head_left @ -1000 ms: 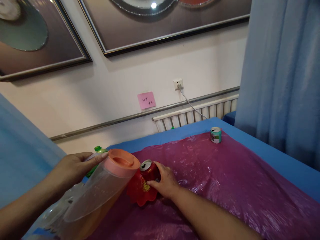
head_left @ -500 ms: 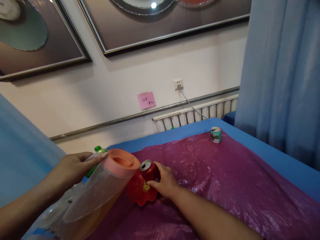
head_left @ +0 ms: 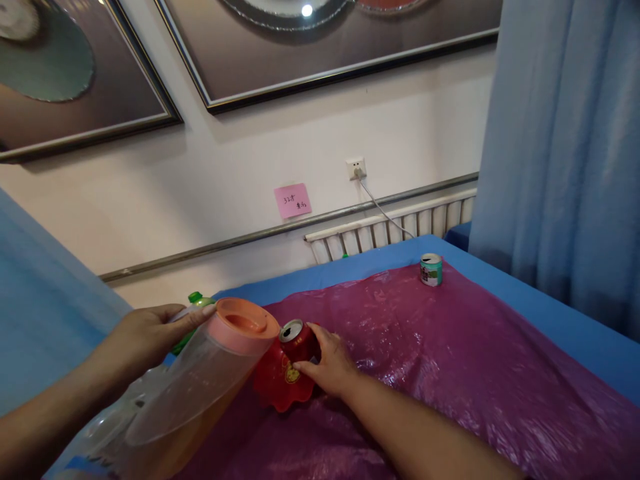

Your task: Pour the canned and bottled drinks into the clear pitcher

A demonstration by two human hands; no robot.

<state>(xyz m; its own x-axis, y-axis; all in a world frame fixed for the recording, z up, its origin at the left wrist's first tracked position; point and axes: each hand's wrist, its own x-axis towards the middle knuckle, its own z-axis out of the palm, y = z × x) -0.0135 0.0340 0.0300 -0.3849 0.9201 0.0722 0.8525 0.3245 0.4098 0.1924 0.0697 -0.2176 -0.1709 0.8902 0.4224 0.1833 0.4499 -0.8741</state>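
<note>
Lower half: L hand point(head_left: 150, 333), fingers clasping tilted pitcher point(head_left: 200, 393); R hand point(head_left: 333, 363), fingers round red can point(head_left: 301, 343). Prob. pour step — calls for steady tilt.

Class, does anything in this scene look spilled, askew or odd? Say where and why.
No spill or damage stands out. The purple sheet is wrinkled, not flat, toward the lower right. The pitcher and red can tilt, but the left hand and right hand hold them so.

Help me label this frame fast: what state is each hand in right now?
Left hand: closed, holding the tilted, translucent plastic pitcher with an orange lid.
Right hand: closed, holding the red, cylindrical metal can.
</note>
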